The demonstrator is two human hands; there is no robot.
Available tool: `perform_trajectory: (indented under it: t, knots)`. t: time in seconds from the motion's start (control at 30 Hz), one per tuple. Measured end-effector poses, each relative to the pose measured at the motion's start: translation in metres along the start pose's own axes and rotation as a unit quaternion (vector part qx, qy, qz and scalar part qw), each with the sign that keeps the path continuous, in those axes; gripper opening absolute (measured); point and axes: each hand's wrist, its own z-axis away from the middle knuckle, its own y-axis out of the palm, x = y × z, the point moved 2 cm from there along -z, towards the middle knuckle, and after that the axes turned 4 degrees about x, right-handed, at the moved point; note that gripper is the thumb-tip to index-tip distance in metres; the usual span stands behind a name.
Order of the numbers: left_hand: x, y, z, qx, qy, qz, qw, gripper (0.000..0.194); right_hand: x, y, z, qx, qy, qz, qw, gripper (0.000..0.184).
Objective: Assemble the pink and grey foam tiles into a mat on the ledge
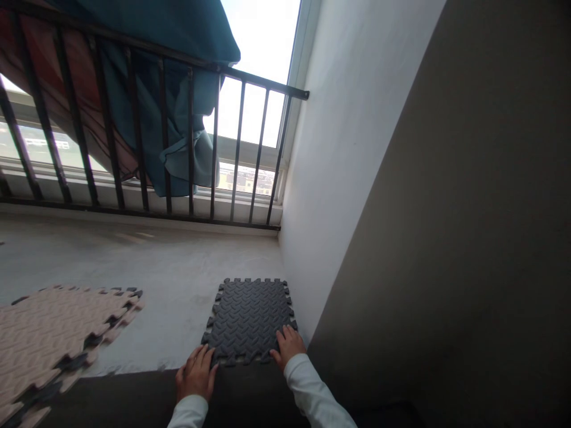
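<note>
A dark grey foam puzzle mat tile [250, 318] with a tread pattern lies flat on the concrete floor, close to the white wall. My left hand [195, 374] rests with fingers stretched out on the tile's near left corner. My right hand [289, 346] lies flat on its near right corner, fingers spread. Both arms wear white sleeves. Neither hand grips anything.
A stack of beige and dark foam tiles [49, 339] lies at the left. A black metal railing [147, 142] runs along the window, with teal cloth [178, 137] draped over it. The white wall [348, 148] and a dark panel [468, 238] stand at the right.
</note>
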Motion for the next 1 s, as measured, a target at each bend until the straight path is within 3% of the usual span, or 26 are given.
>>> perform_trajectory:
  t: [0.17, 0.27, 0.4, 0.57, 0.7, 0.77, 0.87, 1.0]
  knots:
    - [-0.005, -0.002, 0.004, -0.009, -0.016, 0.01, 1.0, 0.039, 0.006, -0.015, -0.017, 0.037, 0.067, 0.031, 0.997, 0.069]
    - [0.006, -0.012, 0.0, -0.032, -0.034, 0.018, 0.999, 0.039, 0.011, -0.019, -0.026, 0.053, 0.083, 0.056, 0.994, 0.067]
    - [0.06, -0.048, -0.012, -0.062, -0.092, 0.0, 0.994, 0.039, 0.017, -0.02, -0.034, 0.041, 0.086, 0.081, 0.992, 0.055]
    - [0.175, -0.103, -0.007, -0.063, -0.246, -0.068, 0.965, 0.039, 0.019, -0.022, -0.035, 0.048, 0.072, 0.099, 0.991, 0.047]
    - [0.245, -0.115, 0.002, 0.022, -0.335, -0.088, 0.938, 0.04, 0.022, -0.022, -0.036, 0.069, 0.057, 0.102, 0.991, 0.042]
    - [0.26, -0.113, 0.002, 0.068, -0.324, -0.107, 0.938, 0.038, 0.022, -0.02, -0.037, 0.08, 0.049, 0.1, 0.991, 0.04]
    - [0.265, -0.111, -0.004, 0.067, -0.302, -0.138, 0.941, 0.034, 0.02, -0.018, -0.04, 0.074, 0.043, 0.09, 0.992, 0.041]
    - [0.263, -0.114, -0.007, 0.108, -0.348, -0.101, 0.926, 0.031, 0.015, -0.018, -0.043, 0.104, 0.064, 0.065, 0.99, 0.05]
